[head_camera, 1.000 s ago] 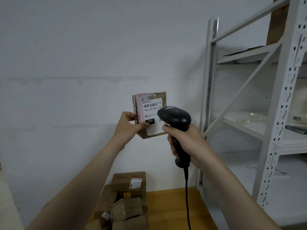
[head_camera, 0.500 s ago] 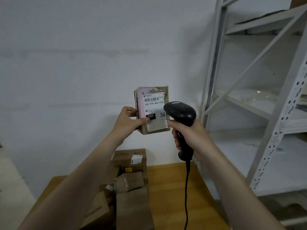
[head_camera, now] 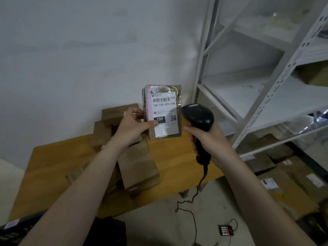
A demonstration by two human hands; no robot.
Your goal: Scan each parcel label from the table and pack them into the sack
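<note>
Head view. The parcel (head_camera: 162, 112) is off the table (head_camera: 53, 166), held upright in the air before the wall, with its label (head_camera: 164, 110) facing me. My left hand (head_camera: 131, 128) pinches it at the lower left edge: thumb flat on the front face just beside the black block, fingers behind. My right hand (head_camera: 209, 139) is wrapped round the handle of the scanner (head_camera: 197, 116), whose head sits just beside the parcel's right edge. Its cable (head_camera: 195, 201) trails down to the floor.

Handling, as judged: a small flat carton, stiff, wound in glossy clear tape, with pink wrapping showing under the tape on the left. One pinch carries it, so I rate it light. The tape looks slick. A hold across the edge, thumb in front and fingers behind, is sounder than pressure on the face alone, and it leaves the barcode uncovered. Contents are unknown, so no squeezing.

Writing: a barcode at the top, and below it "15H-159-A03-210". "15H" stands in white on a black block, with a QR code to its right. A logo with Chinese characters heads the label; I cannot read it, nor the small print.

More boxes (head_camera: 138, 167) lie piled on the table, awaiting scanning by my estimate. I cannot identify the sack in view.
</note>
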